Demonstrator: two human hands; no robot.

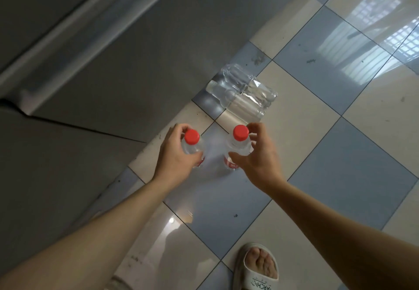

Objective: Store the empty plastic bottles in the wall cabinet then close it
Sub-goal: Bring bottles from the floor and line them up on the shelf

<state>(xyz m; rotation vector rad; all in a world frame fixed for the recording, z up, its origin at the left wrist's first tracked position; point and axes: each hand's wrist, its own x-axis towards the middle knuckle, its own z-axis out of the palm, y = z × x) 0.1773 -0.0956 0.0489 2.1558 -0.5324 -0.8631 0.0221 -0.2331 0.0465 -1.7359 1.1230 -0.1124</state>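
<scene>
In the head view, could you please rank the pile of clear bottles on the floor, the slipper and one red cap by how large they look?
1. Pile of clear bottles, largest.
2. Slipper: close behind, but cut off by the frame edge and nearer the camera, so unsure.
3. Red cap by the left hand, smallest.

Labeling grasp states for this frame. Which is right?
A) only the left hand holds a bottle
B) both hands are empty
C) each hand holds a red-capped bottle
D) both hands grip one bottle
C: the left hand grips one red-capped bottle and the right hand grips the other red-capped bottle, while more clear bottles lie on the tiled floor beyond.
</scene>
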